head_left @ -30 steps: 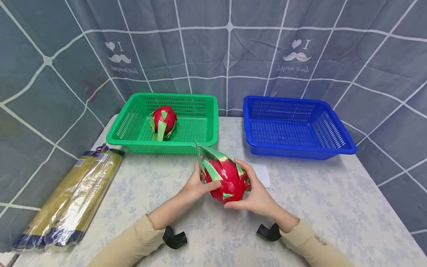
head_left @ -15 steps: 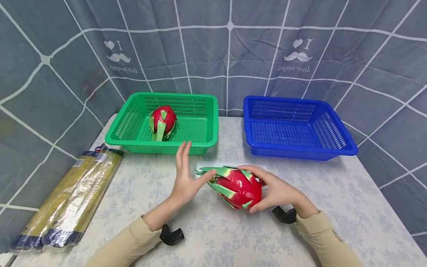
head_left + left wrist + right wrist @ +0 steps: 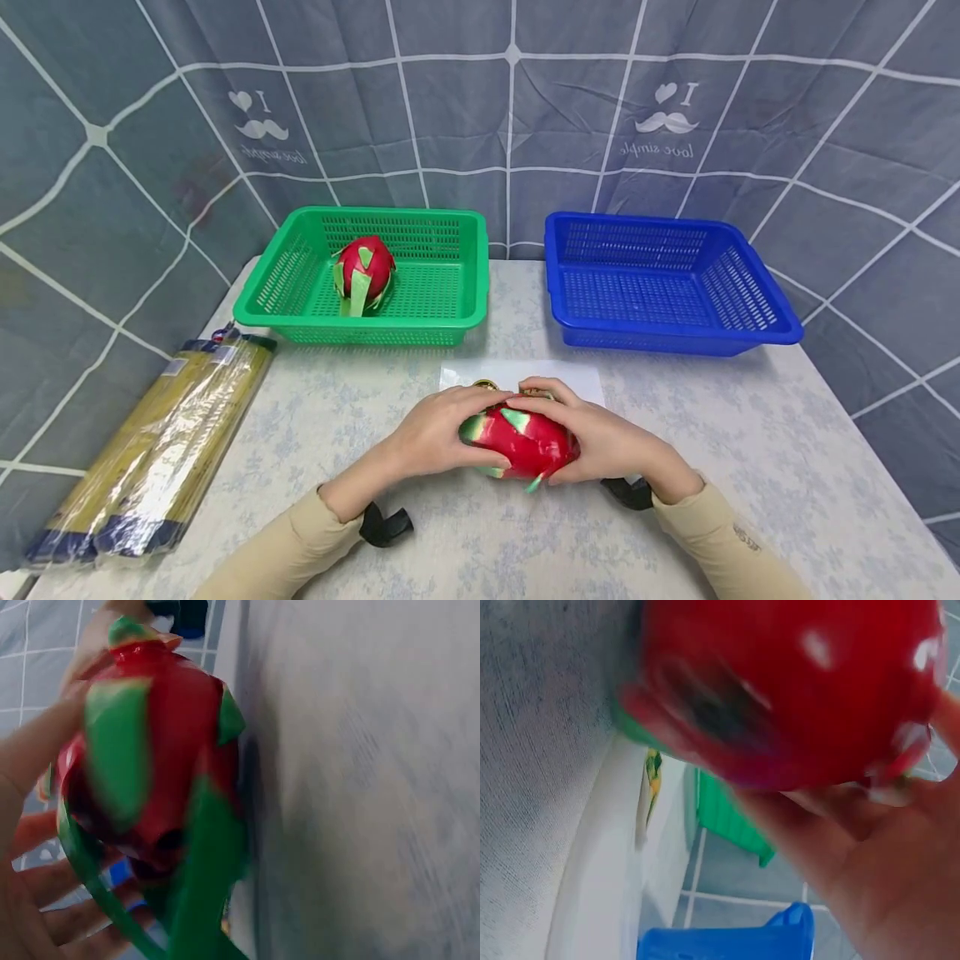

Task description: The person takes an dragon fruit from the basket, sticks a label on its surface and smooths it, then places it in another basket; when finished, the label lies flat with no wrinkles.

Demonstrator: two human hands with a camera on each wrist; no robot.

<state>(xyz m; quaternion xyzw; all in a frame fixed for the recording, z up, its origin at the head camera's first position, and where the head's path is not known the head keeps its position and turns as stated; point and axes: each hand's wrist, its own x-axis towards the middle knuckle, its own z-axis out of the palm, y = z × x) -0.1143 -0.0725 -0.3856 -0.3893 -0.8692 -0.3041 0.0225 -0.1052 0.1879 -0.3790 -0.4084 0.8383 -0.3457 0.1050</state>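
Observation:
A red dragon fruit (image 3: 528, 442) with green scales lies on its side between both hands, close over the table at the front edge of a white sheet. From its left end, my left hand (image 3: 435, 429) grips it, thumb in front and fingers over the top. My right hand (image 3: 611, 433) holds the other end, its fingertips meeting the left ones on top. Long green leaf tips trail from the dragon fruit (image 3: 180, 742) in the blurred left wrist view. The right wrist view shows the smooth red skin of the dragon fruit (image 3: 795, 690) against my right palm.
A green basket (image 3: 367, 333) with another dragon fruit (image 3: 367, 262) stands at the back left, a blue basket (image 3: 675, 337) at the back right. The white sheet (image 3: 570, 375) bears a gold mark. Long plastic-wrapped yellow packs (image 3: 172, 442) lie along the left edge.
My left hand let go and spread open half a second ago; now it grips the fruit again. The leafy end, plain before, is now mostly covered by that hand.

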